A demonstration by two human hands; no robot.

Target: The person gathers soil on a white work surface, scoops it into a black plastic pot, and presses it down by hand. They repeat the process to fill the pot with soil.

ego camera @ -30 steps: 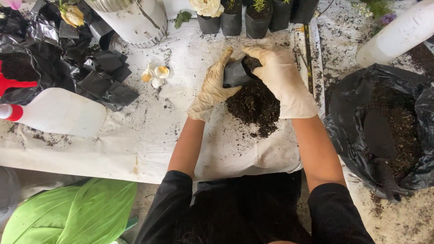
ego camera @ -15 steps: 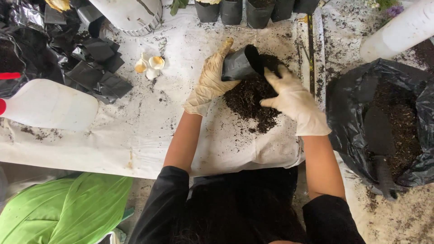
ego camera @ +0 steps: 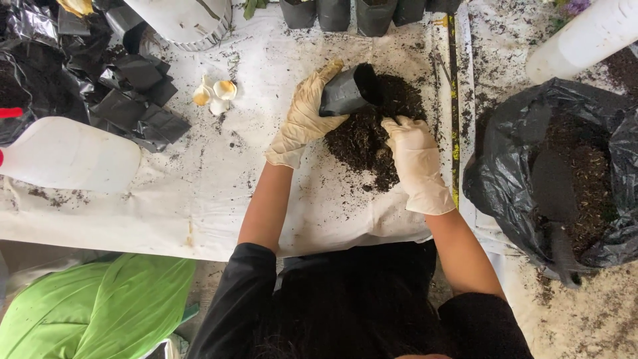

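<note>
My left hand [ego camera: 304,119], in a cream glove, grips a small black nursery bag [ego camera: 345,93] tipped on its side, its mouth facing right toward a heap of dark soil [ego camera: 369,136] on the white sheet [ego camera: 199,173]. My right hand [ego camera: 415,159], also gloved, rests on the right side of the heap with its fingers curled into the soil just below the bag's mouth. Loose crumbs of soil lie scattered around the heap.
An open black sack of soil [ego camera: 558,166] with a dark trowel [ego camera: 555,199] in it sits at the right. Flattened black bags [ego camera: 126,100] and a white jug [ego camera: 66,156] lie left. Filled pots [ego camera: 345,13] line the back. Eggshell pieces [ego camera: 216,96] lie nearby. A green bag [ego camera: 100,309] is below.
My right hand has left the bag's rim and dropped down onto the soil heap. The left hand has tipped the bag further onto its side.
</note>
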